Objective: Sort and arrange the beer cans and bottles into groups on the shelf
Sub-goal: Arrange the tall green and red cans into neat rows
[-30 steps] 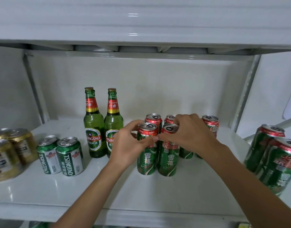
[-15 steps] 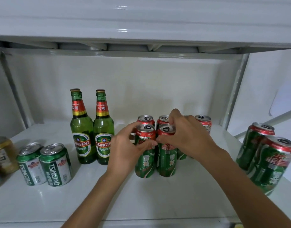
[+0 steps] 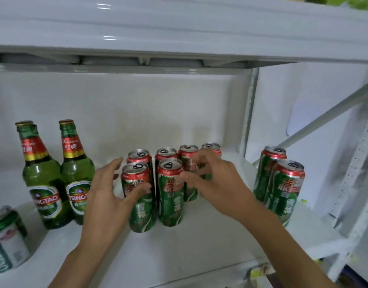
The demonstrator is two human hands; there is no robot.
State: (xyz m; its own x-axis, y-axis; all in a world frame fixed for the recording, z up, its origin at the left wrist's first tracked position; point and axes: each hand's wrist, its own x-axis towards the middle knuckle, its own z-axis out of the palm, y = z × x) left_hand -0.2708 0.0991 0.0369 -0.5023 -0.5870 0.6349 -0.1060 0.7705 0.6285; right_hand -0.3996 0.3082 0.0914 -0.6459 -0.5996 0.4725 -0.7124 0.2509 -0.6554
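Several tall green cans with red tops stand clustered mid-shelf, the front-left can (image 3: 138, 204) and front-right can (image 3: 170, 200) ahead of the others. My left hand (image 3: 108, 194) sits left of the front-left can with fingers spread, its thumb touching the can's face. My right hand (image 3: 214, 181) hovers beside the front-right can, fingers loosely curled against the rear cans and thumb at the front-right can's red band. Two green Tsingtao bottles (image 3: 44, 183) (image 3: 78, 179) stand to the left. Two more tall cans (image 3: 284, 190) stand apart at the right.
A short Tsingtao can (image 3: 6, 238) sits at the left edge of the white shelf (image 3: 189, 246). The upper shelf board (image 3: 179, 28) hangs low overhead. A metal upright (image 3: 249, 113) and a slanted brace bound the right side.
Both hands have let go of the tops of the two front cans and dropped lower with fingers loosened. The view has swung right, so the gold cans at the left are out of sight.
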